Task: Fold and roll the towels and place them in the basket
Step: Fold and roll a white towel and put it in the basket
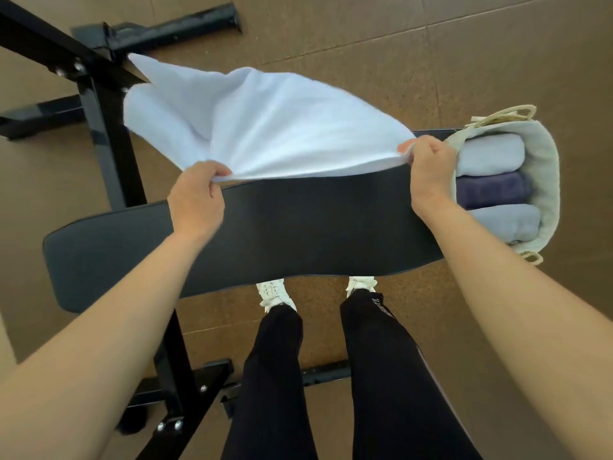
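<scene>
My left hand [195,197] and right hand [429,167] each pinch a corner of the white towel [265,127], airborne over the bench [282,227]. Far edge may snag the rack [99,94]; basket [544,180] nearly full.

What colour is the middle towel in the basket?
Dark purple. The middle rolled towel sits between two pale ones in the basket, seen from the head camera.

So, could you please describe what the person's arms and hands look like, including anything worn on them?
Both arms are bare as far up as the frame shows, with no sleeves in view. The left hand and right hand carry no gloves, and no rings, watch or bracelet show on the fingers or wrists. No markings are visible on either forearm.
</scene>
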`<action>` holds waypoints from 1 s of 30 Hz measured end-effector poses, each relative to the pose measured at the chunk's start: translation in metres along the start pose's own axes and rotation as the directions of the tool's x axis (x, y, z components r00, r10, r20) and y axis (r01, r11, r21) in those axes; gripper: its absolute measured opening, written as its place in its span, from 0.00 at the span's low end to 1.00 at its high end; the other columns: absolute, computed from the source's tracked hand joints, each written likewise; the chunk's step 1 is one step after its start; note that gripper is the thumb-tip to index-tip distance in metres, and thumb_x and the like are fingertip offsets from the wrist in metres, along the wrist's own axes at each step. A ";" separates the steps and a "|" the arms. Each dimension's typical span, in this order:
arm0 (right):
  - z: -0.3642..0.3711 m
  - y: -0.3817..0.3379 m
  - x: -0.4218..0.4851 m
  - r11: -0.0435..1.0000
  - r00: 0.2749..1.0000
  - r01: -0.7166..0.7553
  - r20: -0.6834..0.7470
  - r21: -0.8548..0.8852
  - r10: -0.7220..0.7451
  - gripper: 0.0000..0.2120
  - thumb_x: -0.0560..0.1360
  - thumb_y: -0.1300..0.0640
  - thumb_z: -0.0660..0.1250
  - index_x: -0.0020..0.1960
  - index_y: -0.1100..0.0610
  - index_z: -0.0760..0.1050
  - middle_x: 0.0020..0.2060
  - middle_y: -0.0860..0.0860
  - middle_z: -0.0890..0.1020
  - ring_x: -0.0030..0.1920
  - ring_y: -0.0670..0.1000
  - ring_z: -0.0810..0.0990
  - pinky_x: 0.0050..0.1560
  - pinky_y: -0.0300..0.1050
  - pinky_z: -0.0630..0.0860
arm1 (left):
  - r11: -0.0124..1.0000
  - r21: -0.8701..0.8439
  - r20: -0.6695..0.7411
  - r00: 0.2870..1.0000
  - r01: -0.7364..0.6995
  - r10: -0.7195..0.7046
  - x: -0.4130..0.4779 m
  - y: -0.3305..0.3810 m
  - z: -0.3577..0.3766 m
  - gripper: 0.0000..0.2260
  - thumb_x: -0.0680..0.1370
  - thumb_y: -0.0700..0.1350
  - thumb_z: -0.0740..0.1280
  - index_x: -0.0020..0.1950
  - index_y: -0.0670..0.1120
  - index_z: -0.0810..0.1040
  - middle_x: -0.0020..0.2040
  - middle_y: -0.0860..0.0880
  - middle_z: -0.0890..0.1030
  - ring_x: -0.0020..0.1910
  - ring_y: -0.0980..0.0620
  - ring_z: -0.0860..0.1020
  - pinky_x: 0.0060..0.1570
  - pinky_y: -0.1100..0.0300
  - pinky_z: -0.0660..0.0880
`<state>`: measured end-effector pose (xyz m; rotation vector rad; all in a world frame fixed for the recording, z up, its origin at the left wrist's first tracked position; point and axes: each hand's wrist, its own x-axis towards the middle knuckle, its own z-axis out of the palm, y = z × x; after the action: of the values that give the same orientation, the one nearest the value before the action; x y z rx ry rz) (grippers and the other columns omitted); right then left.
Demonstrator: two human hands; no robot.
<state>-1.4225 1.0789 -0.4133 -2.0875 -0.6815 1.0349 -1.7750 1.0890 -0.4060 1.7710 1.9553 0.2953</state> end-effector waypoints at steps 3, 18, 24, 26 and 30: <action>-0.012 0.035 -0.009 0.967 0.995 0.063 0.096 -0.246 -0.040 0.12 0.80 0.58 0.59 0.48 0.60 0.81 0.50 0.51 0.82 0.52 0.47 0.78 0.44 0.25 0.68 | 0.997 0.054 0.146 0.988 0.048 -0.056 -0.023 -0.022 0.030 0.17 0.81 0.35 0.58 0.59 0.47 0.83 0.60 0.49 0.84 0.61 0.45 0.79 0.61 0.51 0.74; -0.022 0.190 -0.035 0.476 0.900 0.394 0.435 -0.786 -0.026 0.11 0.80 0.64 0.62 0.54 0.57 0.83 0.60 0.53 0.78 0.61 0.57 0.73 0.60 0.53 0.72 | 0.980 0.193 0.372 0.928 -0.046 -0.029 -0.115 -0.063 0.129 0.16 0.79 0.41 0.68 0.67 0.46 0.79 0.61 0.45 0.79 0.61 0.43 0.75 0.55 0.48 0.76; -0.016 0.194 -0.045 0.064 0.936 0.350 0.351 -0.934 0.000 0.10 0.74 0.62 0.69 0.54 0.53 0.81 0.55 0.53 0.77 0.59 0.59 0.70 0.61 0.58 0.66 | 0.913 0.350 0.363 0.929 -0.210 0.074 -0.081 -0.056 0.147 0.24 0.71 0.37 0.72 0.67 0.46 0.75 0.65 0.43 0.75 0.64 0.38 0.73 0.56 0.45 0.72; -0.019 0.195 -0.049 0.015 0.942 0.335 0.335 -0.942 0.025 0.12 0.73 0.61 0.69 0.56 0.53 0.81 0.55 0.54 0.77 0.60 0.59 0.70 0.62 0.59 0.66 | 0.886 0.417 0.359 0.932 -0.203 0.044 -0.071 -0.060 0.149 0.24 0.68 0.33 0.69 0.64 0.45 0.76 0.62 0.43 0.76 0.60 0.37 0.73 0.52 0.45 0.70; -0.028 0.198 -0.052 -0.007 0.961 0.262 0.260 -0.965 0.097 0.15 0.74 0.60 0.69 0.60 0.56 0.79 0.61 0.54 0.75 0.64 0.60 0.69 0.65 0.59 0.66 | 0.835 0.498 0.384 0.923 -0.234 0.029 -0.063 -0.073 0.149 0.14 0.74 0.33 0.66 0.58 0.43 0.76 0.55 0.42 0.77 0.53 0.37 0.74 0.45 0.46 0.68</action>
<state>-1.3993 0.9098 -0.5304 -3.0070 -2.2646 0.7012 -1.7633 0.9933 -0.5552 2.1182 1.7405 -0.5682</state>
